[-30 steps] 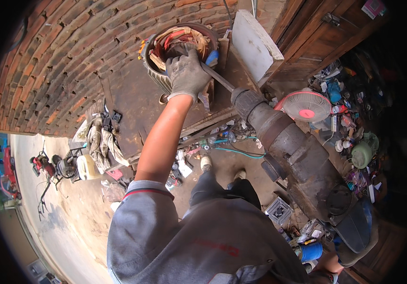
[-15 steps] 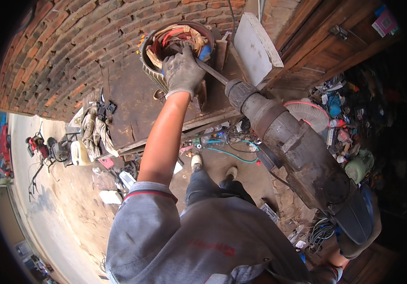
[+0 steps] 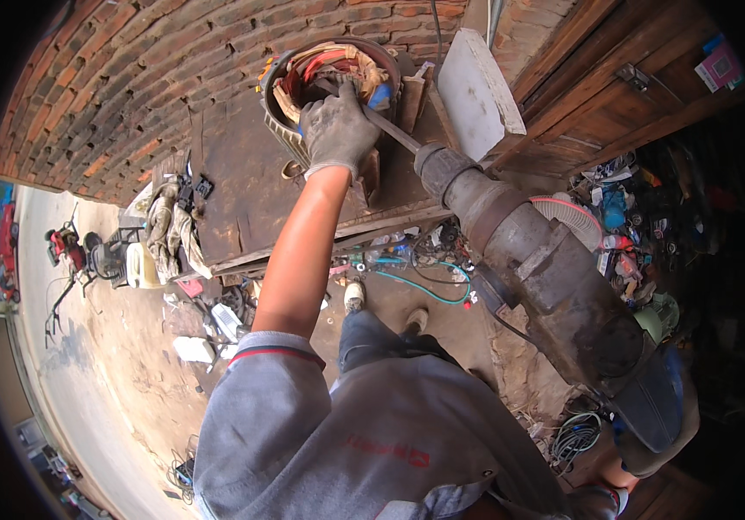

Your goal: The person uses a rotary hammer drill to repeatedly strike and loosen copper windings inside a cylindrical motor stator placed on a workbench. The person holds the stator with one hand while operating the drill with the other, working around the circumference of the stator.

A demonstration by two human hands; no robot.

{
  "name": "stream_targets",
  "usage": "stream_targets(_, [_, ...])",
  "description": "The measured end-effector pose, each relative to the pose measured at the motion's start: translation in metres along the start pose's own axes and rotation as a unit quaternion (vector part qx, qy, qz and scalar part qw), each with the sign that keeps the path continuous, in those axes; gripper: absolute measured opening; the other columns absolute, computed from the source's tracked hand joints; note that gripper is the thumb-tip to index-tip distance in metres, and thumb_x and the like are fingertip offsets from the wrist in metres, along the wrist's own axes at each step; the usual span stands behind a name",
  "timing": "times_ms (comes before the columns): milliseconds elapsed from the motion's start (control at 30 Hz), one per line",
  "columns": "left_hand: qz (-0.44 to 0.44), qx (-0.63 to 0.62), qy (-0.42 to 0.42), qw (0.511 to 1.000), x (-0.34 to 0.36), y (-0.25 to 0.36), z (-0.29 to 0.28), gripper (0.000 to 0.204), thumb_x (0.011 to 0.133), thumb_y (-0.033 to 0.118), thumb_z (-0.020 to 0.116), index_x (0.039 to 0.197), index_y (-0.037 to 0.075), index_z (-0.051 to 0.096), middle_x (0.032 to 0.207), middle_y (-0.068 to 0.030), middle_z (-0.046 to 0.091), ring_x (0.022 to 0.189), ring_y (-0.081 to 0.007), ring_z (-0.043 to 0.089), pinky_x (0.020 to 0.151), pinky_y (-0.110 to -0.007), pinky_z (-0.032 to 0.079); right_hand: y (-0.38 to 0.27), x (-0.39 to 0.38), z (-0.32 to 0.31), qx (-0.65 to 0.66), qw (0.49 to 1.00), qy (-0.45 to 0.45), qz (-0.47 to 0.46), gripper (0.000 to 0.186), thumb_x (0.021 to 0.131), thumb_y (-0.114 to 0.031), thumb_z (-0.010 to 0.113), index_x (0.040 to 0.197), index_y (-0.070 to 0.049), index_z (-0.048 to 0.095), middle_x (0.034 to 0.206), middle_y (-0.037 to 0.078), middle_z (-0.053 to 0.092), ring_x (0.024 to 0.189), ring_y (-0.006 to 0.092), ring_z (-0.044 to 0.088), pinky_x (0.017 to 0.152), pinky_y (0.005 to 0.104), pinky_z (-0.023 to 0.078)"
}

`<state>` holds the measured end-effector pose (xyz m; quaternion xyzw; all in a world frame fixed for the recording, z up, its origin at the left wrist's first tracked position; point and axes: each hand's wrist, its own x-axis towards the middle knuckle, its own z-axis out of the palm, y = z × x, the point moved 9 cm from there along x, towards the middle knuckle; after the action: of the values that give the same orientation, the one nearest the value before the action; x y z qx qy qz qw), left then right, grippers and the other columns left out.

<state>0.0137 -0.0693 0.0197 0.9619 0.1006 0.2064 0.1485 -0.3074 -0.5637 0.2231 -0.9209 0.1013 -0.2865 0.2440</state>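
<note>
A motor stator [image 3: 281,130], round and ribbed outside with loose tan, red and blue windings [image 3: 331,59] inside, rests on a worn brown tabletop [image 3: 234,173]. My left hand [image 3: 338,130], in a grey work glove, closes round the steel chisel bit [image 3: 394,132] at the stator's near rim; its fingertips are partly hidden. The bit runs back into a large, dirty demolition hammer [image 3: 554,269], slanting down to the lower right. Beside my right side, my right hand [image 3: 684,425], gloved and in shadow, grips the hammer's rear handle; most of its fingers are hidden.
A white slab [image 3: 476,95] leans right of the stator, near a wooden door [image 3: 606,104]. A fan [image 3: 567,217] and heaped scrap lie at right. Under the table runs a teal hose [image 3: 424,295]. Coiled cable [image 3: 576,433] sits low at right; a white jug [image 3: 141,264] stands left.
The whole view has shifted slightly, with the stator and slab appearing a little farther right. Both hands keep their holds on the bit and the hammer.
</note>
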Motion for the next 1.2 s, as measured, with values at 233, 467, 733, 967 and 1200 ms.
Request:
stream_targets(233, [-0.032, -0.010, -0.036, 0.999, 0.004, 0.007, 0.002, 0.050, 0.097, 0.050, 0.059, 0.115, 0.003, 0.066, 0.092, -0.0239, 0.076, 0.095, -0.0393, 0.074, 0.094, -0.052, 0.048, 0.008, 0.053, -0.003, 0.047, 0.996, -0.066, -0.034, 0.027, 0.095, -0.018, 0.062, 0.116, -0.001, 0.062, 0.108, 0.010, 0.066, 0.099, 0.0196, 0.066, 0.088, 0.0354, 0.054])
stream_targets(467, [-0.035, 0.020, -0.023, 0.999, 0.005, 0.015, 0.003, 0.037, 0.093, 0.034, 0.060, 0.115, 0.005, 0.066, 0.087, -0.0216, 0.076, 0.087, -0.0402, 0.074, 0.083, -0.053, 0.054, 0.018, 0.088, 0.028, 0.063, 0.986, -0.138, -0.071, 0.041, 0.093, -0.017, 0.066, 0.128, 0.003, 0.062, 0.119, 0.014, 0.070, 0.107, 0.0220, 0.069, 0.094, 0.0357, 0.055])
stream_targets(733, [-0.033, 0.014, -0.038, 0.999, 0.006, 0.018, 0.005, 0.048, 0.091, 0.037, 0.063, 0.126, 0.004, 0.064, 0.089, -0.0209, 0.076, 0.088, -0.0397, 0.074, 0.084, -0.052, 0.055, 0.041, 0.100, 0.022, 0.049, 0.991, -0.121, -0.034, 0.055, 0.089, -0.016, 0.073, 0.139, 0.005, 0.062, 0.126, 0.015, 0.073, 0.111, 0.0225, 0.071, 0.098, 0.0356, 0.056])
stream_targets(967, [-0.061, 0.033, -0.061, 0.996, 0.004, 0.018, 0.015, 0.057, 0.091, 0.039, 0.063, 0.135, 0.001, 0.059, 0.096, -0.0237, 0.076, 0.095, -0.0419, 0.073, 0.093, -0.050, 0.051, 0.018, 0.103, 0.050, 0.068, 0.982, -0.177, 0.003, 0.068, 0.078, -0.010, 0.085, 0.140, 0.005, 0.061, 0.124, 0.013, 0.074, 0.108, 0.0197, 0.071, 0.096, 0.0338, 0.056])
stream_targets(1200, [-0.050, 0.027, 0.090, 0.994, -0.003, 0.024, 0.007, 0.042, 0.092, 0.040, 0.063, 0.113, 0.003, 0.065, 0.083, -0.0202, 0.074, 0.085, -0.0402, 0.072, 0.097, -0.053, 0.048, 0.010, 0.102, 0.068, 0.029, 0.981, -0.190, -0.005, 0.053, 0.089, -0.021, 0.072, 0.133, 0.006, 0.064, 0.120, 0.019, 0.074, 0.107, 0.0244, 0.072, 0.093, 0.0389, 0.058])
